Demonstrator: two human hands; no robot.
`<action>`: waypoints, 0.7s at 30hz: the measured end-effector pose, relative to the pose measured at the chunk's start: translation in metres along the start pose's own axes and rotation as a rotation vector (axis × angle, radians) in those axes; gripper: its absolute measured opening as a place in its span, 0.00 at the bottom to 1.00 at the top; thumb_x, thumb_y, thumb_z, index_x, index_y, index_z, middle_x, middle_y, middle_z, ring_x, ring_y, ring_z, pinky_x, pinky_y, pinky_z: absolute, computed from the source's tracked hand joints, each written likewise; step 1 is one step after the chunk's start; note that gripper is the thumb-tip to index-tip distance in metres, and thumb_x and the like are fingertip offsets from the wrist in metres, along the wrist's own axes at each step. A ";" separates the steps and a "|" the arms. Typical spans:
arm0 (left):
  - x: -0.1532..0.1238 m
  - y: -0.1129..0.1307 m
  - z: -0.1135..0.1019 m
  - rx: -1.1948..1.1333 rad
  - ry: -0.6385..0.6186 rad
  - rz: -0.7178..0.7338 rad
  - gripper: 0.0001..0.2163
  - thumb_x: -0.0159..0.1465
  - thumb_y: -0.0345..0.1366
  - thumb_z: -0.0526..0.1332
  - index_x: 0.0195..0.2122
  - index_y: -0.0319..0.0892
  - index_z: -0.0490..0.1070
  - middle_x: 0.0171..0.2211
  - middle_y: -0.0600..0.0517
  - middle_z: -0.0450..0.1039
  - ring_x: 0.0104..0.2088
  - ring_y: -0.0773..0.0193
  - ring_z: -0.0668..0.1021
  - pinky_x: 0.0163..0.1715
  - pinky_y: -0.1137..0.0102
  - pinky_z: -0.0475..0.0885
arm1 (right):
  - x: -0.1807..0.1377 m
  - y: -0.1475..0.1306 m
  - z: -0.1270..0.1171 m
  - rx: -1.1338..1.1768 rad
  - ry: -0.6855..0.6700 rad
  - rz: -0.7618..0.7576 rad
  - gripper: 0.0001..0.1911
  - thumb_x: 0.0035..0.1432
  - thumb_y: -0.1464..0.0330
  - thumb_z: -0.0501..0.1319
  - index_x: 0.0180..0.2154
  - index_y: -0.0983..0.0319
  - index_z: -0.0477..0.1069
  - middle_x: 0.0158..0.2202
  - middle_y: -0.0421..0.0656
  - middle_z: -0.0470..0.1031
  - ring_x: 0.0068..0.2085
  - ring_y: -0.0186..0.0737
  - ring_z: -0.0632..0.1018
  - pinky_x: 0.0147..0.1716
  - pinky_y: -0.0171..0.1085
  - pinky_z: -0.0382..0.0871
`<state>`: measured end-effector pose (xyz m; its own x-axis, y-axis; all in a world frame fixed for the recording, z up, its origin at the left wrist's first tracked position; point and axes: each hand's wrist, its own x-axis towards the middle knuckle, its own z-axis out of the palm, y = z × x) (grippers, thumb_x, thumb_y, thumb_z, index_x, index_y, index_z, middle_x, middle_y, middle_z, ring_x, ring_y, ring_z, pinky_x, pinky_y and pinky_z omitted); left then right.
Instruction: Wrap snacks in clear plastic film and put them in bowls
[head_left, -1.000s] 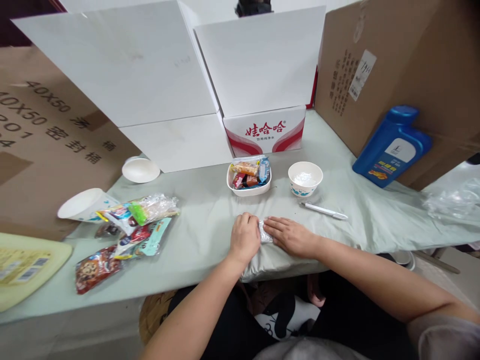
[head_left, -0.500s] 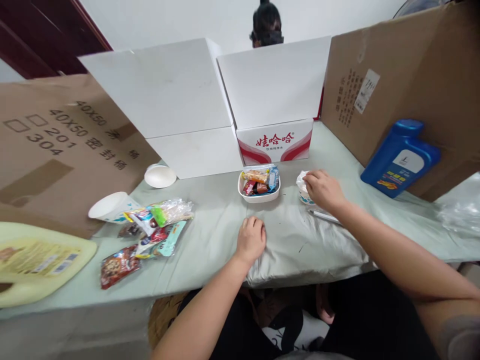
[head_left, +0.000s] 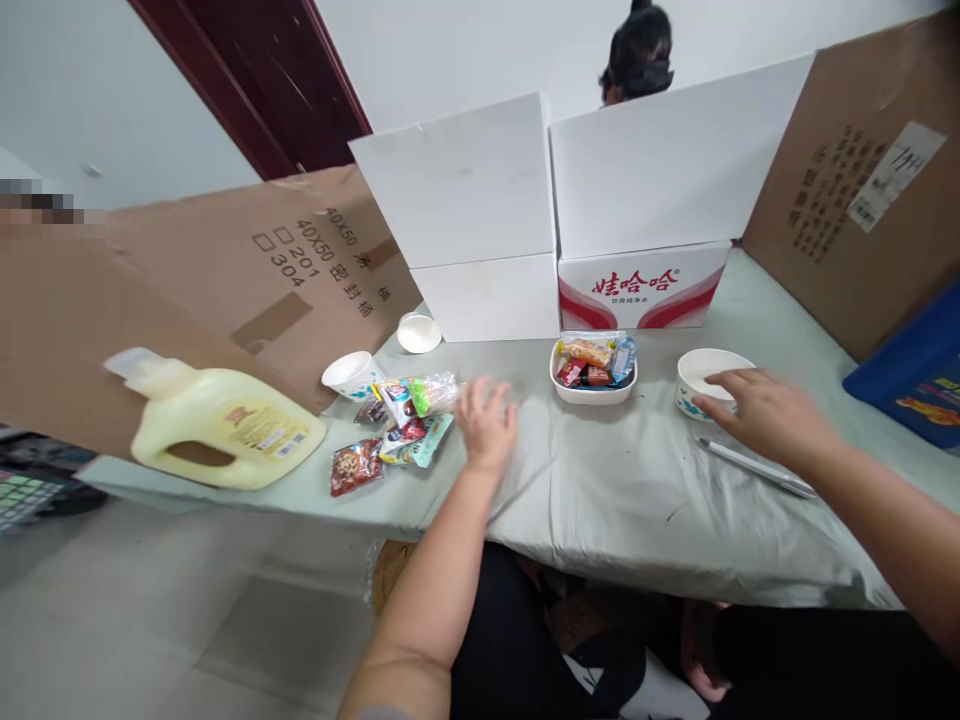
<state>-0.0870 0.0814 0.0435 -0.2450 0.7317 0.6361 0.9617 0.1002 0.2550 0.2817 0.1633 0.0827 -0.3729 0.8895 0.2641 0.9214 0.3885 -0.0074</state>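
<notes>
My left hand (head_left: 487, 425) is open, fingers spread and slightly blurred, just above the table at the right edge of a pile of wrapped snacks (head_left: 405, 415). A clear wrapper with a green part (head_left: 435, 394) lies nearest to its fingers. My right hand (head_left: 772, 410) reaches over the right side of a white paper bowl (head_left: 688, 395) with blue print, thumb and fingers apart; whether it touches the rim is hard to see. Between the hands, a white dish (head_left: 592, 395) holds several packaged snacks. A white pen-like stick (head_left: 750, 468) lies below my right hand.
Two paper cups, one tipped (head_left: 349, 372) and one farther back (head_left: 418, 333), lie left. A yellow jug (head_left: 232, 430) lies on the left; a blue bottle (head_left: 911, 370) is at right. White boxes (head_left: 487, 200) and brown cartons (head_left: 300, 270) wall the table. A person sits behind.
The view has turned left. My left hand has opened and moved left to the snacks. My right hand has loosened; the crumpled white material under it at the bowl no longer shows.
</notes>
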 end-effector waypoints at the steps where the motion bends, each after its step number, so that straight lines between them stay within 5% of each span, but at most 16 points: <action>1: 0.006 -0.014 -0.006 0.089 0.041 -0.081 0.18 0.58 0.32 0.62 0.51 0.45 0.71 0.61 0.42 0.60 0.64 0.40 0.57 0.59 0.43 0.55 | -0.014 0.002 0.001 0.018 0.015 0.003 0.29 0.62 0.49 0.47 0.50 0.62 0.71 0.49 0.53 0.75 0.51 0.56 0.73 0.48 0.51 0.66; 5: 0.014 -0.056 -0.018 0.248 -0.055 -0.252 0.22 0.56 0.29 0.64 0.53 0.47 0.71 0.68 0.46 0.46 0.67 0.36 0.46 0.59 0.41 0.53 | -0.057 0.014 0.014 0.016 0.118 0.058 0.29 0.59 0.48 0.52 0.52 0.62 0.69 0.52 0.57 0.71 0.52 0.60 0.71 0.47 0.53 0.67; 8: 0.011 -0.071 -0.016 0.221 -0.069 -0.264 0.14 0.59 0.26 0.59 0.44 0.44 0.76 0.65 0.47 0.54 0.66 0.39 0.52 0.60 0.45 0.56 | -0.064 0.022 0.028 -0.031 0.214 0.058 0.26 0.60 0.55 0.55 0.53 0.65 0.67 0.57 0.61 0.65 0.56 0.62 0.67 0.52 0.53 0.64; 13: 0.015 -0.079 -0.015 0.024 0.137 -0.261 0.09 0.60 0.26 0.57 0.34 0.40 0.78 0.57 0.45 0.65 0.60 0.43 0.60 0.59 0.48 0.60 | -0.047 0.027 0.044 0.027 0.162 0.033 0.21 0.58 0.67 0.56 0.52 0.65 0.68 0.55 0.56 0.68 0.56 0.57 0.68 0.53 0.52 0.64; 17: 0.013 -0.054 -0.017 -0.209 0.301 -0.187 0.06 0.59 0.32 0.62 0.35 0.40 0.77 0.52 0.45 0.68 0.56 0.48 0.67 0.60 0.50 0.59 | -0.051 0.023 0.036 0.061 0.067 0.065 0.19 0.58 0.64 0.58 0.49 0.66 0.71 0.51 0.55 0.71 0.53 0.56 0.70 0.51 0.49 0.65; 21: -0.014 0.005 -0.013 -0.594 0.172 -0.059 0.08 0.62 0.37 0.61 0.40 0.41 0.76 0.52 0.46 0.68 0.53 0.56 0.72 0.54 0.59 0.68 | -0.065 0.017 0.024 0.085 -0.188 0.056 0.18 0.56 0.61 0.62 0.46 0.62 0.72 0.42 0.50 0.75 0.46 0.52 0.74 0.45 0.45 0.67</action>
<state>-0.0800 0.0632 0.0453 -0.3601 0.6119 0.7042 0.7250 -0.2915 0.6240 0.3192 0.1183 0.0427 -0.3422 0.9365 0.0767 0.9318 0.3487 -0.1008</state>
